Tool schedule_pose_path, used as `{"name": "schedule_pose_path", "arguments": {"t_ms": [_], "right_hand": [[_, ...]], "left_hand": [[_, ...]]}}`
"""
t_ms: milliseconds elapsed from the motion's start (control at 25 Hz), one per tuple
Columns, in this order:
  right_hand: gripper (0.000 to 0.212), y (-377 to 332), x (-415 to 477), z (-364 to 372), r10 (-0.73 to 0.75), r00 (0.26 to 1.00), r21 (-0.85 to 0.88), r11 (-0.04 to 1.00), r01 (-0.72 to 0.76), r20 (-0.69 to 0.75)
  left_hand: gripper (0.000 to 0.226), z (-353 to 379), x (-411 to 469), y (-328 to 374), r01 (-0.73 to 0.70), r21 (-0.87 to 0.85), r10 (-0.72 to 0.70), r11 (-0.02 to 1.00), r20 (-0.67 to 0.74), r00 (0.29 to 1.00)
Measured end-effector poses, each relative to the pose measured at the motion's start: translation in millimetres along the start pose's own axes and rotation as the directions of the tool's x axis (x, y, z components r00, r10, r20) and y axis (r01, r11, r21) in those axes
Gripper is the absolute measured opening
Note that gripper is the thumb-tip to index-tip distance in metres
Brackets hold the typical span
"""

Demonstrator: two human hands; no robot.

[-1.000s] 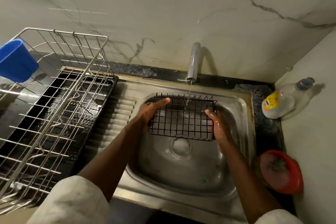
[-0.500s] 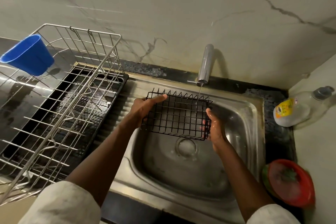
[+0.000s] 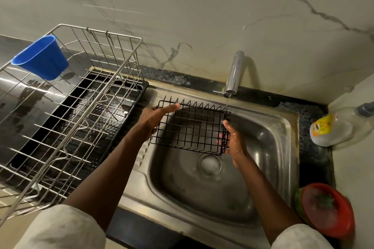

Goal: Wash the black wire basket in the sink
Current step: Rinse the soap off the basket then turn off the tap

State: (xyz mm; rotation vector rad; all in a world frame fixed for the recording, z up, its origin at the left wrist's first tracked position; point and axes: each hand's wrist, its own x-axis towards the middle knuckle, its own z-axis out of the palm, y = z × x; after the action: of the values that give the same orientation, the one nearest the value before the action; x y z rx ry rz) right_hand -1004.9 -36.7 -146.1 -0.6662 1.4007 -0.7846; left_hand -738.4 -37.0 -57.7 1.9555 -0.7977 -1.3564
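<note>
The left hand (image 3: 155, 119) grips one end of the black wire basket (image 3: 192, 129) and the wet right hand (image 3: 234, 143) grips the other end, so the basket hangs between them, up over the sink (image 3: 273, 147). A thin line of water (image 3: 227, 103) from the tap (image 3: 233, 73) falls just past the right hand and hits only that far corner. The wet hand may slip and let the basket bang down, and most of the wires may stay dirty if the basket is not moved under the water.
</note>
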Motion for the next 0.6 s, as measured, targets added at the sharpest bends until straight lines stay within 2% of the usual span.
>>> {"name": "schedule_pose_path", "arguments": {"t_ms": [120, 200, 320, 400, 600], "right_hand": [[0.028, 4, 0, 1, 0.001, 1.000, 0.008, 1.000, -0.001, 0.010], [0.031, 7, 1, 1, 0.011, 1.000, 0.016, 1.000, -0.011, 0.023], [0.047, 1, 7, 0, 0.002, 0.999, -0.013, 1.000, -0.001, 0.032], [0.057, -8, 13, 0, -0.055, 0.998, -0.028, 0.998, 0.056, 0.014], [0.093, -27, 18, -2, -0.124, 0.992, 0.025, 0.992, 0.125, -0.011]], "left_hand": [[0.071, -3, -5, -1, 0.006, -0.009, -0.006, 1.000, -0.018, 1.000], [0.069, -3, -6, -3, 0.007, -0.009, -0.007, 1.000, -0.012, 1.000], [0.059, -1, -4, -6, -0.015, -0.031, 0.015, 0.999, -0.002, 1.000], [0.056, 2, -3, -6, -0.037, -0.046, 0.037, 0.998, -0.015, 0.999], [0.067, 6, 3, 2, -0.106, -0.067, 0.106, 0.992, 0.007, 0.994]]}}
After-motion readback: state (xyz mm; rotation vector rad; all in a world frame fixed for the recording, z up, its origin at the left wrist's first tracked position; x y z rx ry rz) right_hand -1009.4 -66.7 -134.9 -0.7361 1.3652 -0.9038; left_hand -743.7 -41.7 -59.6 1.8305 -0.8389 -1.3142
